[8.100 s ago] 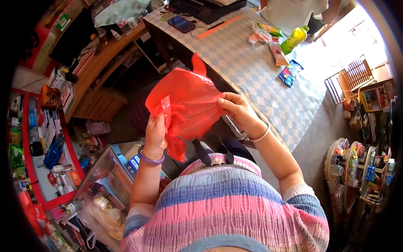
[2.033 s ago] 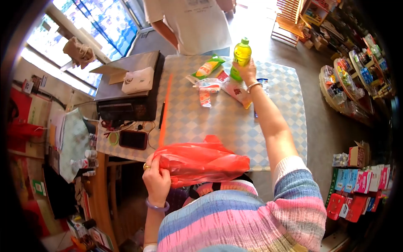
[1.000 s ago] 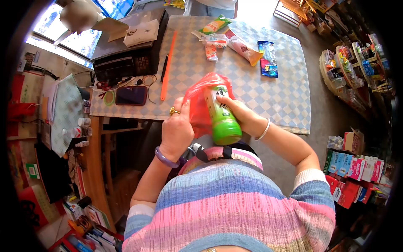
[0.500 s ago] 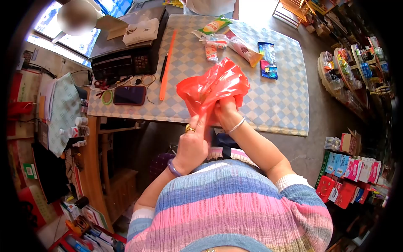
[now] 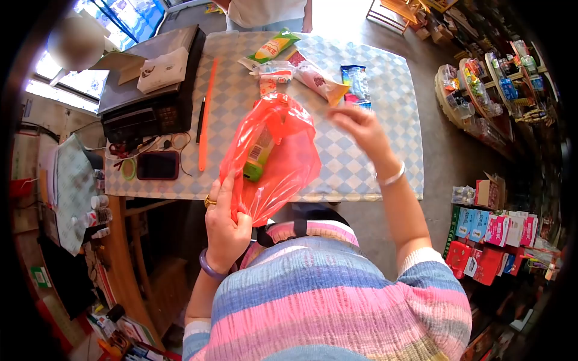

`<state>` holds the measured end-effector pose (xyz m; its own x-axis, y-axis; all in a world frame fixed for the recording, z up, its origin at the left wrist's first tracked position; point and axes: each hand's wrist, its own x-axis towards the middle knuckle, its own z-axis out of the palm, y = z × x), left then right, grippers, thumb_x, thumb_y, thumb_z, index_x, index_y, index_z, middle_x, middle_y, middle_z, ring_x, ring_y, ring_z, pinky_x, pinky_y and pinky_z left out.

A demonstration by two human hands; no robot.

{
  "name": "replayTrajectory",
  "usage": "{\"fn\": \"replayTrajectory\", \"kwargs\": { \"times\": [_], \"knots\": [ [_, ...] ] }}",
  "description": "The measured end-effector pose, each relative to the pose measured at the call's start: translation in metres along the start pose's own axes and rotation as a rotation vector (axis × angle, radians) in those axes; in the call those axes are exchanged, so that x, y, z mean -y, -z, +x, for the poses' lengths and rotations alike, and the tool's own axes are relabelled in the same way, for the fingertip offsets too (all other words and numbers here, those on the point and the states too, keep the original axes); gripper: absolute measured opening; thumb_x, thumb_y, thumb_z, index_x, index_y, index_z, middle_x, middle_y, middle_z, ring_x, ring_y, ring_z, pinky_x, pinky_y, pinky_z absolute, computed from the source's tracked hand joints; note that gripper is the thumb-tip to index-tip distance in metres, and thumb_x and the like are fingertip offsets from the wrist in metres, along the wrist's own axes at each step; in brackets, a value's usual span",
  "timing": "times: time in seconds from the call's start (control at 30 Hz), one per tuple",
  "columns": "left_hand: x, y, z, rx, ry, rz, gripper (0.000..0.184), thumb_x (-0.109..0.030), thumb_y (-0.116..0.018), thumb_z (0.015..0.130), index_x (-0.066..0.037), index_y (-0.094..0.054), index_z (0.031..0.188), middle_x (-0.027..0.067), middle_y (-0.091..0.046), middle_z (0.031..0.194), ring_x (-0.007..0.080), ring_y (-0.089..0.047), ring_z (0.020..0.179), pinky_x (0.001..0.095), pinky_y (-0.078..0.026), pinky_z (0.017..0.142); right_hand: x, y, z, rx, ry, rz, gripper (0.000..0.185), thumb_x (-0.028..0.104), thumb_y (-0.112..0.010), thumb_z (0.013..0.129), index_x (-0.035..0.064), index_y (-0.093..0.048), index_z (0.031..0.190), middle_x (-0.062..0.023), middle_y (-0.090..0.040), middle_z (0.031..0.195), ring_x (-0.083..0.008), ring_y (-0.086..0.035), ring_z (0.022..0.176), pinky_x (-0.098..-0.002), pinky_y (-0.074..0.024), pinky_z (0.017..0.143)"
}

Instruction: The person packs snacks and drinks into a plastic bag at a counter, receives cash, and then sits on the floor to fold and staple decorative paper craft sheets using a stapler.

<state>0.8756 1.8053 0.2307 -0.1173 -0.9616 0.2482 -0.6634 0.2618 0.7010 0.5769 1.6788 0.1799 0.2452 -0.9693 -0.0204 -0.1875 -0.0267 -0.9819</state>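
Observation:
My left hand (image 5: 226, 225) is closed on the near left side of a translucent red plastic bag (image 5: 292, 165), which is spread wider over the front of the table. A green packet with a barcode (image 5: 260, 153) shows within the bag's outline; I cannot tell how much of it the film covers. My right hand (image 5: 364, 135) is in the air right of the bag, slightly blurred, its fingers loosely bent with nothing seen in them. Just beyond it lies a blue packet (image 5: 355, 84). Nearby are a pink-and-white packet (image 5: 316, 78), a red-and-white wrapper (image 5: 274, 75) and a green-and-yellow packet (image 5: 271, 48).
The table has a checked cloth (image 5: 373, 174). To the left are an orange stick (image 5: 208, 120), a black pen (image 5: 200, 120), a phone (image 5: 158, 165) and a black scale-like machine (image 5: 147, 114). A person in a white top (image 5: 268, 12) stands across the table. Shelves of goods (image 5: 475, 102) stand right.
My right hand has let go of the bag and moved up and right. The bag has gone from bunched to spread, and the green packet now shows. My view has shifted right.

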Motion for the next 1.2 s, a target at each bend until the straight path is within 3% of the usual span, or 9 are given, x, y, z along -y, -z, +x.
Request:
{"fn": "replayTrajectory", "kwargs": {
  "times": [0.07,0.17,0.27,0.37,0.43,0.6,0.7,0.8,1.2],
  "knots": [
    [-0.005,-0.004,0.008,-0.026,-0.004,-0.067,0.063,0.006,-0.042,0.062,0.002,-0.044,0.124,0.0292,-0.049,0.111,0.0427,-0.051,0.1,0.0396,-0.042,0.086,-0.036,0.034,0.035,-0.485,0.121,-0.878,0.049,0.03,-0.067,0.077,-0.0055,-0.056,0.109,-0.0179,-0.061,0.102,-0.0273,-0.058,0.098,-0.036,-0.0458,0.084],
    [-0.008,-0.005,0.01,0.011,0.139,-0.128,0.062,0.006,-0.041,0.061,0.002,-0.045,0.123,0.0279,-0.05,0.108,0.0413,-0.052,0.096,0.0386,-0.043,0.082,-0.104,0.063,0.069,-0.704,-0.139,-1.342,0.064,0.039,-0.074,0.065,-0.0018,-0.055,0.111,-0.02,-0.059,0.101,-0.0322,-0.055,0.101,-0.0367,-0.0447,0.084],
    [-0.007,-0.006,0.012,-0.003,0.122,-0.101,0.062,0.006,-0.041,0.061,0.002,-0.046,0.123,0.0273,-0.049,0.109,0.0408,-0.053,0.095,0.0377,-0.044,0.081,-0.109,0.079,0.087,-0.629,-0.239,-1.177,0.055,0.033,-0.075,0.064,-0.0043,-0.059,0.102,-0.0167,-0.063,0.091,-0.0277,-0.061,0.087,-0.0345,-0.0481,0.075],
    [-0.013,-0.009,0.02,-0.026,0.058,-0.03,0.063,0.006,-0.041,0.061,0.001,-0.046,0.123,0.0275,-0.05,0.11,0.0412,-0.052,0.097,0.0382,-0.044,0.083,-0.125,0.121,0.108,-0.377,-0.361,-0.305,0.034,0.02,-0.071,0.07,-0.0051,-0.062,0.092,-0.0107,-0.064,0.081,-0.0201,-0.063,0.072,-0.0309,-0.0505,0.064],
    [-0.006,-0.01,0.02,-0.025,0.005,0.052,0.063,0.007,-0.039,0.062,0.002,-0.044,0.125,0.0237,-0.049,0.115,0.0296,-0.053,0.085,0.0298,-0.045,0.071,-0.098,0.125,0.112,-0.43,-0.302,0.08,0.026,0.013,-0.068,0.071,-0.0053,-0.062,0.089,-0.0078,-0.063,0.076,-0.015,-0.061,0.064,-0.0258,-0.0494,0.055],
    [-0.004,-0.016,0.017,0.002,0.119,-0.021,0.064,0.007,-0.039,0.062,0.002,-0.043,0.126,0.0225,-0.049,0.118,0.0232,-0.054,0.071,0.027,-0.045,0.064,-0.046,0.067,0.132,-0.274,-0.306,0.189,0.033,0.016,-0.068,0.07,-0.007,-0.062,0.092,-0.0094,-0.063,0.083,-0.0152,-0.061,0.067,-0.0259,-0.0494,0.062],
    [-0.007,-0.013,0.016,-0.007,0.11,0.005,0.063,0.007,-0.039,0.063,0.001,-0.044,0.126,0.0225,-0.05,0.116,0.0234,-0.053,0.068,0.0276,-0.045,0.064,-0.079,0.047,0.162,-0.084,-0.271,-0.571,0.055,0.028,-0.074,0.062,-0.0089,-0.057,0.098,-0.0168,-0.063,0.088,-0.0262,-0.062,0.081,-0.0316,-0.0503,0.07],
    [-0.006,-0.009,0.016,-0.031,0.055,0.06,0.063,0.007,-0.039,0.063,0.002,-0.044,0.125,0.0226,-0.052,0.113,0.0237,-0.054,0.07,0.028,-0.045,0.064,-0.083,0.031,0.164,-0.151,-0.152,-0.934,0.069,0.028,-0.077,0.061,-0.0042,-0.047,0.115,-0.0149,-0.06,0.095,-0.0228,-0.062,0.077,-0.0344,-0.0509,0.066],
    [-0.006,-0.009,0.005,-0.025,0.092,0.044,0.06,0.006,-0.043,0.065,0.0,-0.045,0.124,0.0267,-0.05,0.114,0.04,-0.051,0.103,0.038,-0.042,0.088,-0.063,0.019,0.115,0.013,-0.554,0.241,0.029,0.01,-0.068,0.069,-0.0056,-0.058,0.092,-0.0108,-0.062,0.077,-0.019,-0.062,0.061,-0.0325,-0.0523,0.052]
  ]
}}
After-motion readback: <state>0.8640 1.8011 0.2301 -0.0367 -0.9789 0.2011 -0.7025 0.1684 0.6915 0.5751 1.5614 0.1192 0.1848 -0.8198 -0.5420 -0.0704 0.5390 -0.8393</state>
